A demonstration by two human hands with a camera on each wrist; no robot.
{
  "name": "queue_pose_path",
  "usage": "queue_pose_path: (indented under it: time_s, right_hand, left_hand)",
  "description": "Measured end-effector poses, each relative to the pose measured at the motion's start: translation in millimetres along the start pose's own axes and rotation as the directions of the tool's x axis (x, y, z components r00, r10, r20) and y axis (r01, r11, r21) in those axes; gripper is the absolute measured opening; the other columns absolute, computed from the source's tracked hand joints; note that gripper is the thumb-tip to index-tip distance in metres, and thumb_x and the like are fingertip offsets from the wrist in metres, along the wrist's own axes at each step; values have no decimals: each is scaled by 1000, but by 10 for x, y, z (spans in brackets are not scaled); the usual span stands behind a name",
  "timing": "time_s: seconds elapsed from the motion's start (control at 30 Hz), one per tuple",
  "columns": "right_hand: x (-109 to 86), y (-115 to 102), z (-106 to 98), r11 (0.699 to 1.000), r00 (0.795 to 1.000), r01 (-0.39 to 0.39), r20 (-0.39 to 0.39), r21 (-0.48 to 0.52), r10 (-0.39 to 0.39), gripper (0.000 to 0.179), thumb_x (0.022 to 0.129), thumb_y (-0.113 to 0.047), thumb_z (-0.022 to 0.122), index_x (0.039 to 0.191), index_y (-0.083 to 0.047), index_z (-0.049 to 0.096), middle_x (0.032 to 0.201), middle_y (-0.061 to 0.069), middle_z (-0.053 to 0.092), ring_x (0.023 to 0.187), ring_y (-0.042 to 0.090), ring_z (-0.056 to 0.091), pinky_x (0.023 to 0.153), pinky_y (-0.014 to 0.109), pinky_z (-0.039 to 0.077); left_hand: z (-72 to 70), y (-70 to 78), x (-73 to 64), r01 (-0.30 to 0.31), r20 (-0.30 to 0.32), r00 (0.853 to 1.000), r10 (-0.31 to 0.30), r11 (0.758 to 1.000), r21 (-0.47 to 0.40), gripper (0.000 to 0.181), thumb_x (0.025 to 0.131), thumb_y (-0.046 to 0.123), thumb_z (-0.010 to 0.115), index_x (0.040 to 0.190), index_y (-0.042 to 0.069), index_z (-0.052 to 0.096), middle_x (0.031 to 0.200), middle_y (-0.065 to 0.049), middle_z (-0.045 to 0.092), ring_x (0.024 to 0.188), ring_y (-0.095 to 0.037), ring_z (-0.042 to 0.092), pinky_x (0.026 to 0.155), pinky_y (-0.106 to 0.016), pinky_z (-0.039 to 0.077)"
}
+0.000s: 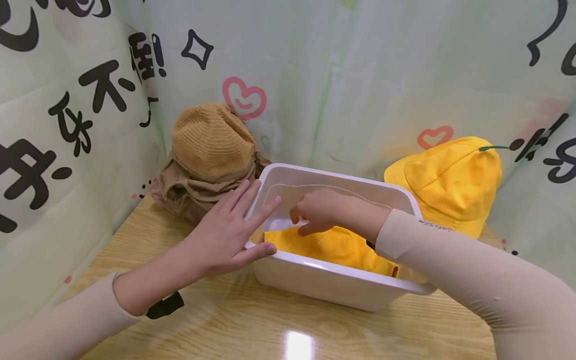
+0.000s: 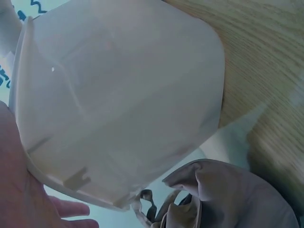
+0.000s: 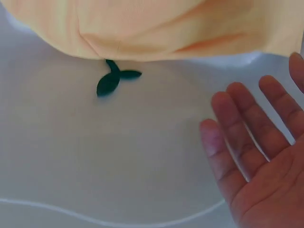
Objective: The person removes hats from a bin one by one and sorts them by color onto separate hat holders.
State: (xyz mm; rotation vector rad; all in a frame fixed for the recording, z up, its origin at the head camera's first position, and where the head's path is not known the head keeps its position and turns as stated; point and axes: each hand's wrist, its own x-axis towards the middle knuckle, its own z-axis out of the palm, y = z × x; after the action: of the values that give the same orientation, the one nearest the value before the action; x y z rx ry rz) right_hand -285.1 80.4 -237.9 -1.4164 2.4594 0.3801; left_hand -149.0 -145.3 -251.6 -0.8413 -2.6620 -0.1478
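A yellow hat [image 1: 324,247] lies inside a white plastic tub [image 1: 315,285], along its near wall. Over the tub's left end my left hand [image 1: 230,230] spreads its fingers, resting on the rim. My right hand [image 1: 321,207] reaches down into the tub, right by the hat. In the right wrist view, the fingers of that hand [image 3: 261,161] are extended and hold nothing, with the thumb tip at the edge of the hat [image 3: 156,28]. A green leaf sprout [image 3: 111,81] sticks out from the hat's crown. The left wrist view shows the tub's outer end wall [image 2: 128,104].
Left of the tub, a tan knitted hat [image 1: 213,142] sits on top of brown fabric hats [image 1: 189,187]. Another yellow hat [image 1: 454,180] with a green stem stands behind the tub's right end. Printed curtains [image 1: 315,90] close off the wooden table [image 1: 234,320] at the back and sides.
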Motion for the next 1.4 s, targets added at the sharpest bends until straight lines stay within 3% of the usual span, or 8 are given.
queue_pose_path:
  time_s: [0.4,0.57,0.73,0.87,1.0,1.2,1.3,1.4]
  right_hand:
    - [30,8,129,998,990,-54,126,-42,59,37,88,-40,74,120,-21,70,109,2,70,93,23,59,85,41,52]
    - [31,57,187,998,982,-60,181,-8,61,34,90,-32,74,121,-18,69,113,4,69,94,23,57,88,41,50]
    - [23,89,252,998,984,-61,170,10,58,36,90,-29,75,124,-19,67,115,4,69,95,22,57,92,40,50]
    - [43,90,258,999,989,-30,142,-32,34,46,87,-29,77,130,-16,64,112,3,68,96,23,57,93,40,50]
    - [102,132,296,995,989,-33,140,-90,45,47,77,-29,86,117,-14,66,93,-1,61,86,21,53,78,36,51]
    - [231,256,364,987,946,-96,297,-129,131,28,77,-29,87,92,-17,67,76,-2,58,75,20,54,64,29,50]
    - [286,338,419,985,950,-62,293,-163,109,18,79,-26,84,82,-21,67,70,-3,58,70,19,55,59,28,50]
    - [257,362,409,983,960,-11,272,-181,61,19,82,-17,78,78,-24,61,69,-4,54,67,19,54,56,29,50]
  left_hand:
    - [15,34,-14,31,34,999,-30,999,-33,78,98,72,28,159,25,26,161,-23,26,150,-41,19,119,-55,25]
    - [13,37,-18,46,51,998,-44,998,-50,76,98,71,31,160,27,23,162,-22,23,151,-40,17,119,-56,24]
    - [13,39,-18,43,50,998,-40,997,-57,76,98,70,30,160,26,25,162,-22,23,151,-39,17,119,-56,24]
    - [14,41,-15,35,39,999,-33,998,-50,76,98,71,29,159,25,26,162,-23,24,151,-39,19,119,-55,25]
    - [21,38,-10,29,25,999,-27,999,-44,77,98,71,28,159,24,28,161,-23,25,150,-39,20,118,-55,26]
    - [26,37,-12,22,21,1000,-22,999,-39,76,98,71,27,159,25,27,161,-24,26,150,-40,20,118,-56,25]
    - [25,35,-14,19,20,1000,-19,999,-38,76,99,71,27,159,25,27,160,-24,27,150,-40,21,118,-56,25]
    - [22,32,-14,18,16,1000,-17,999,-33,75,99,71,27,159,26,27,160,-24,28,150,-40,21,118,-56,25]
